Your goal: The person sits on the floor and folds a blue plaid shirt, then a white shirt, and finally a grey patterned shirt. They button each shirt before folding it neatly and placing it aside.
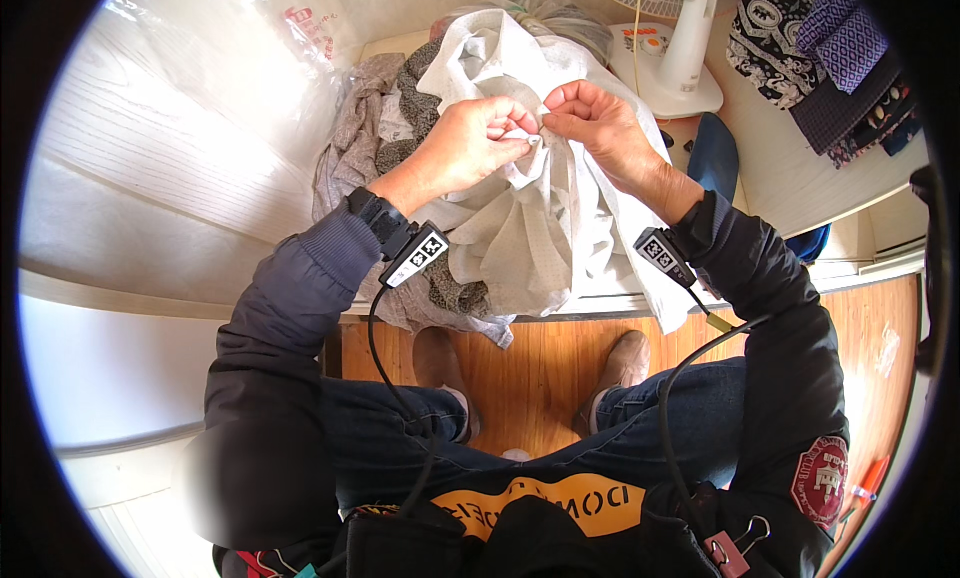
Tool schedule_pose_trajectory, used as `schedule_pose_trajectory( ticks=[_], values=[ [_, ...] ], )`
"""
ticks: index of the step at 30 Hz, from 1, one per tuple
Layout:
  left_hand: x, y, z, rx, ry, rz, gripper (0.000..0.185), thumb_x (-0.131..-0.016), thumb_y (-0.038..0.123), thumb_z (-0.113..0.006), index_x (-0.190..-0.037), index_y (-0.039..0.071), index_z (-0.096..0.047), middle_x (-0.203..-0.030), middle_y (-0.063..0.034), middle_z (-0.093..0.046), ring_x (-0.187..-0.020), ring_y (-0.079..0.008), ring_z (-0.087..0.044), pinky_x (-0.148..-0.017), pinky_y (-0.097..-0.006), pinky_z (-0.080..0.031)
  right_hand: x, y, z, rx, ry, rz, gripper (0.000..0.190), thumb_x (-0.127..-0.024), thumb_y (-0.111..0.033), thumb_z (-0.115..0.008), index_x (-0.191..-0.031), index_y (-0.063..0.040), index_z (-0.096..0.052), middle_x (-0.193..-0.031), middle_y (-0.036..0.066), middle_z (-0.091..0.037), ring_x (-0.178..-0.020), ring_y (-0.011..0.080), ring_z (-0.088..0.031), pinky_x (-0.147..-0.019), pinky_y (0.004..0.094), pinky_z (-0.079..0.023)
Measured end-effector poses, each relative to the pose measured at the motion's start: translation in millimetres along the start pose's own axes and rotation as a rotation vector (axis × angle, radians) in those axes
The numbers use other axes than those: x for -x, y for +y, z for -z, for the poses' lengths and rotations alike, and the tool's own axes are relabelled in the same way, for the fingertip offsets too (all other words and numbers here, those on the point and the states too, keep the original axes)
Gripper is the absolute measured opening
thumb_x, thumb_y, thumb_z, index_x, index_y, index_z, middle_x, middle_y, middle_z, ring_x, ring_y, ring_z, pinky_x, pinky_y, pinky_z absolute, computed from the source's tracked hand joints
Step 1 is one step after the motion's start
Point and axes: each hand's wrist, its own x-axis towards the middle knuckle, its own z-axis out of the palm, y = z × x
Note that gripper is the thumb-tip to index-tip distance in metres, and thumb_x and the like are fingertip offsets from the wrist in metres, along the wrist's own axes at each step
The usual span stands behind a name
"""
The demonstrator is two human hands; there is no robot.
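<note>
A white dotted cloth garment (517,255) lies heaped before me and hangs a little over the front edge of the shelf. My left hand (480,135) pinches a fold of it between thumb and fingers. Close beside, my right hand (592,124) grips another bit of the same fabric with thumb and forefinger. Both sets of fingertips nearly meet over the middle of the heap. Beneath and to the left are a dark speckled knit (412,97) and a greyish patterned cloth (356,120).
A white electric fan (686,60) stands at the back right, a dark blue object (712,154) near its base. Folded patterned fabrics (817,60) lie far right. Clear plastic sheeting (285,60) covers the left back, and a filled plastic bag (555,15) sits behind the garment.
</note>
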Motion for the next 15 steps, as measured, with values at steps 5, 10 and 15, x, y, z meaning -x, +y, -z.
schedule_pose_trajectory(
  ticks=[5, 10, 15],
  values=[
    [-2.1, -2.6, -0.2, -0.050, 0.038, 0.030, 0.010, -0.088, 0.001, -0.062, -0.098, 0.000, -0.060, -0.092, -0.0027, -0.065, -0.089, -0.0095, -0.063, -0.078, -0.0224, -0.051, -1.9, 0.7, -0.4, -0.023, -0.006, 0.042, 0.017, -0.086, -0.003, -0.065, -0.101, -0.001, -0.058, -0.091, 0.002, -0.064, -0.084, 0.0071, -0.058, -0.079, 0.0210, -0.046],
    [-2.7, -4.2, -2.3, 0.031, 0.077, -0.015, 0.008, -0.090, 0.002, -0.061, -0.097, -0.001, -0.060, -0.092, -0.0028, -0.065, -0.088, -0.0088, -0.063, -0.077, -0.0216, -0.051, -1.4, 2.2, -2.0, 0.043, 0.002, 0.041, 0.017, -0.086, -0.004, -0.065, -0.102, -0.001, -0.058, -0.090, 0.001, -0.064, -0.084, 0.0067, -0.058, -0.079, 0.0208, -0.047],
    [-3.0, -4.7, -0.9, -0.024, 0.094, -0.025, 0.009, -0.090, 0.003, -0.061, -0.099, 0.000, -0.060, -0.092, -0.0019, -0.065, -0.085, -0.0074, -0.062, -0.074, -0.0211, -0.050, -1.2, -0.6, -2.4, 0.085, -0.001, 0.043, 0.017, -0.087, -0.004, -0.065, -0.102, -0.001, -0.058, -0.090, 0.001, -0.063, -0.085, 0.0069, -0.058, -0.080, 0.0212, -0.047]
  ],
)
